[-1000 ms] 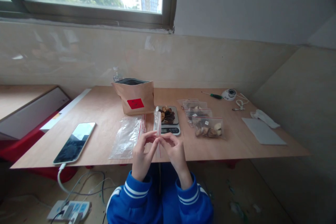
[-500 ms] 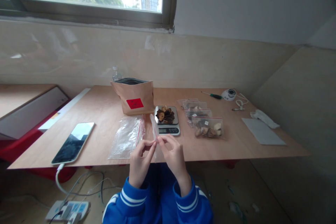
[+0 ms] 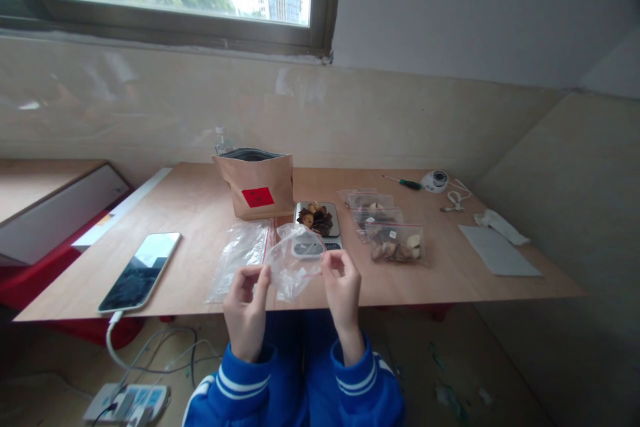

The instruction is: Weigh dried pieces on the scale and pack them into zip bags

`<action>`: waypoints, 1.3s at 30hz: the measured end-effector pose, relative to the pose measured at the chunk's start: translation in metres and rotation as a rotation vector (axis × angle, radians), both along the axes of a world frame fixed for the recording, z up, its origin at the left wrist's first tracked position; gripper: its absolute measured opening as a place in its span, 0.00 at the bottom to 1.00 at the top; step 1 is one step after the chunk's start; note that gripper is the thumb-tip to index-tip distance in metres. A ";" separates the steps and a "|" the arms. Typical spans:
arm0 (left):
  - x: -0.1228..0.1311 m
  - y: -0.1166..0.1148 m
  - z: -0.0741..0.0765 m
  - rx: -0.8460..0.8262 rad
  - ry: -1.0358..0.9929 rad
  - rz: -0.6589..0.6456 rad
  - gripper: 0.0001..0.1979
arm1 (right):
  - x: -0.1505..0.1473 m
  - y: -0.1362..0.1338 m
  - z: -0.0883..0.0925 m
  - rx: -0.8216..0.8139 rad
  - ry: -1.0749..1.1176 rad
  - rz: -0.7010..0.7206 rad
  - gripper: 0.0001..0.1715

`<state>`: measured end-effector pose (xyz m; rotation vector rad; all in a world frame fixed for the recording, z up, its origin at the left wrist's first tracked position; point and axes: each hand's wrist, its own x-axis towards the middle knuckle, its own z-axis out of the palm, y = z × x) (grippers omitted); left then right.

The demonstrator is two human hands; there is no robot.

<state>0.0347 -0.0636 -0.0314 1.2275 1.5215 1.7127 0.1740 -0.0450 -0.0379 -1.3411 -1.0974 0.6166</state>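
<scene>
A clear zip bag [image 3: 293,263] is spread between my two hands, its mouth pulled apart. My left hand [image 3: 246,310] pinches one edge, and my right hand [image 3: 343,290] pinches the opposite edge. Just behind the bag stands a small digital scale [image 3: 330,242], its display partly covered by the plastic. Dried brown slices [image 3: 315,219] lie in a heap on the scale's plate. Left of the bag rests a stack of flat clear zip bags [image 3: 237,260]. A brown paper pouch [image 3: 260,180] with a red label stands open at the back.
Filled zip bags [image 3: 395,243] lie in an overlapping row right of the scale. A phone [image 3: 140,273] on a cable lies at the left. Farther right are a screwdriver [image 3: 411,184], a white camera [image 3: 436,180] and a white sheet [image 3: 497,251]. A power strip [image 3: 127,402] sits on the floor.
My hands have moved apart, the left going left and the right slightly right. The zip bag between them has gone from narrow and edge-on to opened wide.
</scene>
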 end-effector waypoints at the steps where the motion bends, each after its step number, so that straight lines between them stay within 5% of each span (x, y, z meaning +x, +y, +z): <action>1: -0.002 0.001 0.001 -0.003 -0.005 0.019 0.12 | 0.007 0.001 -0.001 -0.015 -0.001 -0.008 0.12; 3: -0.005 0.003 0.003 -0.001 0.005 0.016 0.12 | 0.021 0.003 -0.001 -0.031 -0.036 0.032 0.13; 8: 0.002 0.021 0.001 0.111 0.089 -0.078 0.10 | 0.046 0.029 0.004 0.029 -0.362 0.383 0.15; 12: 0.013 0.042 -0.004 0.128 0.140 -0.086 0.11 | 0.053 0.081 -0.013 0.054 -0.701 0.178 0.25; 16: 0.022 0.049 -0.010 0.109 0.077 -0.012 0.12 | 0.052 0.116 -0.037 -0.099 -0.928 0.158 0.31; 23: 0.027 0.044 -0.016 -0.054 -0.140 0.025 0.15 | 0.064 0.112 -0.045 -0.104 -0.940 0.087 0.18; 29: 0.033 0.039 -0.020 -0.076 -0.141 0.032 0.13 | 0.075 0.117 -0.049 0.018 -0.780 0.147 0.23; 34: 0.038 0.037 -0.028 -0.045 -0.103 -0.021 0.13 | 0.062 0.113 -0.018 0.063 -0.499 0.134 0.15; 39: 0.042 0.037 -0.031 -0.025 -0.033 -0.060 0.13 | 0.029 0.096 0.037 0.016 -0.122 0.398 0.15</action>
